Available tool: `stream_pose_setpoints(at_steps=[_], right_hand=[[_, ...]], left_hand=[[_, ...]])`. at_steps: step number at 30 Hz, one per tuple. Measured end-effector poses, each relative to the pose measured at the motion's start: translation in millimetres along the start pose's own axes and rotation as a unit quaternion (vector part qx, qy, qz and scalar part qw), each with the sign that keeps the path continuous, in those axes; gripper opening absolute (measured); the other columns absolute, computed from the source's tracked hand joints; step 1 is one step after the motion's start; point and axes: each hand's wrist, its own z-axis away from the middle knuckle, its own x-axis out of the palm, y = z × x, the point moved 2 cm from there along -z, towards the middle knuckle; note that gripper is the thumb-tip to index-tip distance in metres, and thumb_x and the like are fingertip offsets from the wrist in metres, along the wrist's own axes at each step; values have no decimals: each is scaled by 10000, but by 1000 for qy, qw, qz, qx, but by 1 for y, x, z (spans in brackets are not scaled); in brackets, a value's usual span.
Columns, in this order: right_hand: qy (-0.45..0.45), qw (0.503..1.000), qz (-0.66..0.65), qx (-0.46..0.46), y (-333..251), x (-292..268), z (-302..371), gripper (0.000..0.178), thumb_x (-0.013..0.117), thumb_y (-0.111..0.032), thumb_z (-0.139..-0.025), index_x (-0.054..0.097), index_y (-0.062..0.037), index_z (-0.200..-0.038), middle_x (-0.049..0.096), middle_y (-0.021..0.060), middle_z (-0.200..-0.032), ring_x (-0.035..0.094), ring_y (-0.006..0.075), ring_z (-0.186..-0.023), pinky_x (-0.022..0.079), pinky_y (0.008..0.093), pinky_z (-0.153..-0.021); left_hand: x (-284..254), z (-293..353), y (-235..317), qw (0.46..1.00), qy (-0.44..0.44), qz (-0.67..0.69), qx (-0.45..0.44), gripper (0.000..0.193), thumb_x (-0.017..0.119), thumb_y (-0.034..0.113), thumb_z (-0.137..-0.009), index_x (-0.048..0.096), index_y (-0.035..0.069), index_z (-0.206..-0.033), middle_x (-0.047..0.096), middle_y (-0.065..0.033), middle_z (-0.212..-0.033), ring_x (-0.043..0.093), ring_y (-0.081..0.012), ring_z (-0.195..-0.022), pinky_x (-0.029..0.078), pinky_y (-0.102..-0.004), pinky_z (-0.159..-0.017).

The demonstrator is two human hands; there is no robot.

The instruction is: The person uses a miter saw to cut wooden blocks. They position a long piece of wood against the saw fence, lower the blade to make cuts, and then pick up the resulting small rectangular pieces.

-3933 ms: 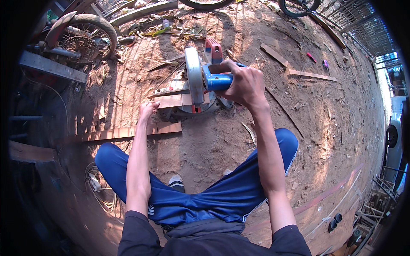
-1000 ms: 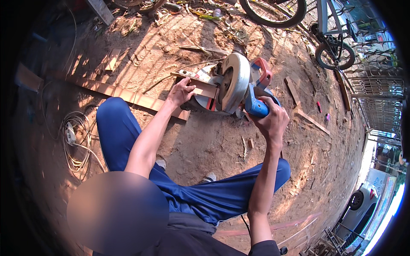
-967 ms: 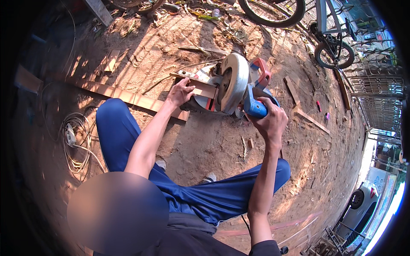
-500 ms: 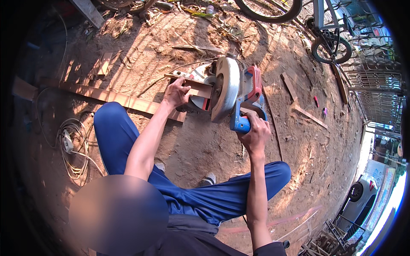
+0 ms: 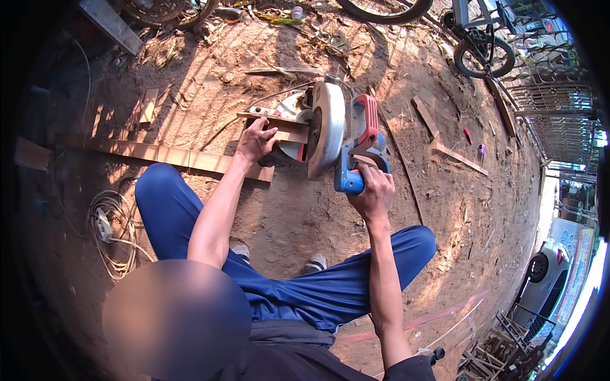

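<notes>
A miter saw [image 5: 329, 127] with a pale rounded blade guard and a blue and red body stands on the dirt in front of me. My right hand [image 5: 373, 193] is wrapped round its blue handle [image 5: 349, 180]. On the saw's base, a short brown wooden board [image 5: 293, 132] lies with one end at the guard. My left hand [image 5: 257, 141] grips this board against the fence, fingers on top and close to the blade side. The guard hides most of the blade, so whether it touches the wood cannot be made out.
A long plank [image 5: 171, 156] lies to the left, near a coiled pale cable with a power socket [image 5: 103, 225]. Wood strips [image 5: 460, 159] and a small red tool [image 5: 468, 135] are on the right. A bicycle [image 5: 486, 56] stands at the far right; cable runs behind the saw.
The view has shifted a little, so the scene sits slightly further left and up. Both hands keep their holds on the board and the saw handle.
</notes>
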Motion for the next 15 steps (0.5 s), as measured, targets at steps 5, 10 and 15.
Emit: stream_pose_setpoints(at_steps=[5, 10, 15], right_hand=[[8, 1000, 5, 9, 1, 3, 7, 360, 772, -220, -678, 706, -128, -1021, 670, 58, -832, 658, 259, -790, 493, 396, -771], [16, 1000, 3, -2, -2, 5, 6, 348, 770, -231, -698, 715, -123, -1025, 679, 43, -834, 658, 245, -794, 494, 394, -780], [1, 1000, -1, 11, 1, -1, 2, 389, 802, -241, -688, 717, -134, -1052, 727, 63, -908, 685, 256, -841, 498, 385, -809]], left_hand=[[-3, -1, 6, 1000, -20, -5, -12, 334, 884, 184, -727, 801, 101, -1040, 662, -198, -1160, 667, -351, -1080, 585, -399, -920], [-4, -2, 1, 998, -36, 1, -53, 355, 886, 220, -742, 805, 90, -1063, 660, -202, -1198, 669, -355, -1102, 576, -410, -962], [-3, -4, 4, 998, -41, 0, -38, 364, 878, 214, -759, 800, 95, -1093, 667, -207, -1188, 669, -360, -1104, 573, -418, -967]])
